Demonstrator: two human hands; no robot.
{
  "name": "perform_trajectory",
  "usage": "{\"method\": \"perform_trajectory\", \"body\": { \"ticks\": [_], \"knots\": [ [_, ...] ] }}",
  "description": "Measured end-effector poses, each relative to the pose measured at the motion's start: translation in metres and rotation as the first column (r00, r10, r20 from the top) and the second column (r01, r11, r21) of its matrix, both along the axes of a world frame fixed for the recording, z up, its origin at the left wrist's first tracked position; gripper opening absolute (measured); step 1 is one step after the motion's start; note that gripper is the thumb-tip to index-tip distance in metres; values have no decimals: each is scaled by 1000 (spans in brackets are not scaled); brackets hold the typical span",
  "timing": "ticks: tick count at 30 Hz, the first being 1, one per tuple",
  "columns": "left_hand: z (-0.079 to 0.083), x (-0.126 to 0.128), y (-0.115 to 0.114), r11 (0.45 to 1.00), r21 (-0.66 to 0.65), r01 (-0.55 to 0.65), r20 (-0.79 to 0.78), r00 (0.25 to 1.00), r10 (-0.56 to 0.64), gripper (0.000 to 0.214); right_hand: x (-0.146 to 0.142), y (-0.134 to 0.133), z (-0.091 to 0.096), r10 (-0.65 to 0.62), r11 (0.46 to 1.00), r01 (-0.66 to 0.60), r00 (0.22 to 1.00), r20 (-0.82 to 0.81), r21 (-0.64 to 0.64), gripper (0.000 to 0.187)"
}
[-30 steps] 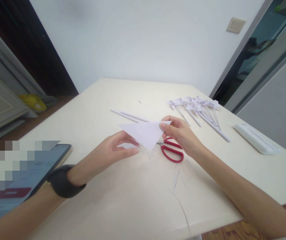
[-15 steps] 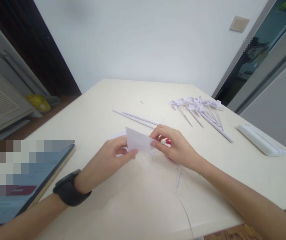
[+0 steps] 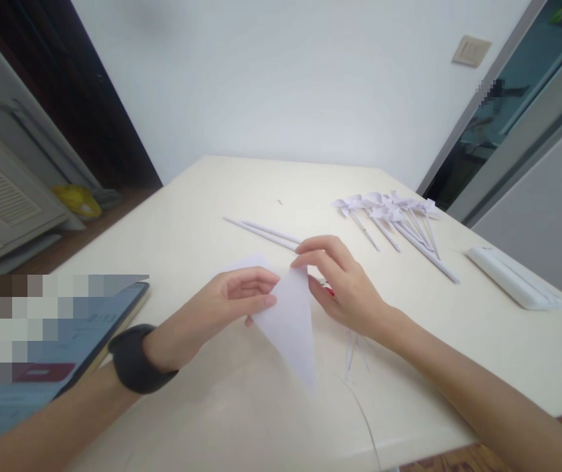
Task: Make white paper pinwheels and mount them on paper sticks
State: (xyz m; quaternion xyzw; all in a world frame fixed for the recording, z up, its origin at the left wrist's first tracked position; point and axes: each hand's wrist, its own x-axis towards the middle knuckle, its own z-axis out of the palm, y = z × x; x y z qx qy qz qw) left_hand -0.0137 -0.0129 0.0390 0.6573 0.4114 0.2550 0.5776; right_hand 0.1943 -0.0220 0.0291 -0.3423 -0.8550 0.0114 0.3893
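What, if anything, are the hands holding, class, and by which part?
A paper triangle: the left hand pinches its left side between thumb and fingers. The right hand has fingertips at its top corner; whether they grip it is unclear.

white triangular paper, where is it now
The white triangular paper is just below the head view's centre, in the bare left hand, with the bare right hand at its upper corner.

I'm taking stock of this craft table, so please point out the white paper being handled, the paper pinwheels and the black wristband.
White paper (image 3: 288,321): head view, on its flat face.
Paper pinwheels (image 3: 387,212): head view, on one pinwheel's blades.
Black wristband (image 3: 136,362): head view, on the band.
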Motion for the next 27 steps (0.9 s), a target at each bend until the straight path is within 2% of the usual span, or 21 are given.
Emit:
{"method": "perform_trajectory", "body": {
  "ticks": [3, 5, 6, 8, 10, 12, 14, 16, 20, 22, 24, 27],
  "knots": [
    [0, 0, 1, 985, 165, -43, -80, 995, 57, 14, 0, 1, 3, -82, 990, 55, 974, -209, -130, 26],
    [0, -1, 3, 975, 217, -45, -105, 992, 69, 14, 0, 2, 4, -110, 952, 8, 942, -317, -307, 22],
    [0, -1, 4, 974, 225, -37, -113, 992, 64, 14, 0, 3, 4, -112, 909, -48, 928, -354, -414, 20],
    [1, -2, 5, 974, 225, -18, -124, 991, 47, 14, -1, 4, 4, -96, 786, -178, 911, -402, -592, 20],
    [1, -2, 5, 976, 217, -18, -127, 991, 47, 13, -1, 5, 3, -83, 689, -270, 892, -444, -672, 18],
    [1, -1, 4, 977, 210, -46, -97, 993, 68, 13, -2, 5, 4, -87, 651, -327, 864, -495, -685, 17],
    [0, 1, 2, 982, 178, -68, -25, 997, 74, 15, -2, 4, 5, -99, 643, -378, 821, -562, -666, 17],
    [-1, 3, -1, 995, 95, -37, 46, 998, 33, 20, -2, 4, 6, -114, 644, -413, 780, -615, -644, 16],
    [-4, 4, -2, 987, -78, 143, 45, 989, -139, 20, -1, 4, 7, -125, 655, -441, 738, -663, -614, 14],
    [-7, 3, 0, 980, -86, 177, 8, 984, -177, 22, 1, 4, 7, -127, 671, -420, 747, -653, -611, 15],
    [-10, 1, 3, 990, -37, 140, -13, 990, -140, 22, 3, 5, 8, -135, 681, -399, 756, -641, -614, 19],
    [-12, 1, 4, 996, 23, 84, -34, 996, -83, 21, 2, 4, 9, -141, 649, -435, 737, -661, -624, 18]
  ]
}}
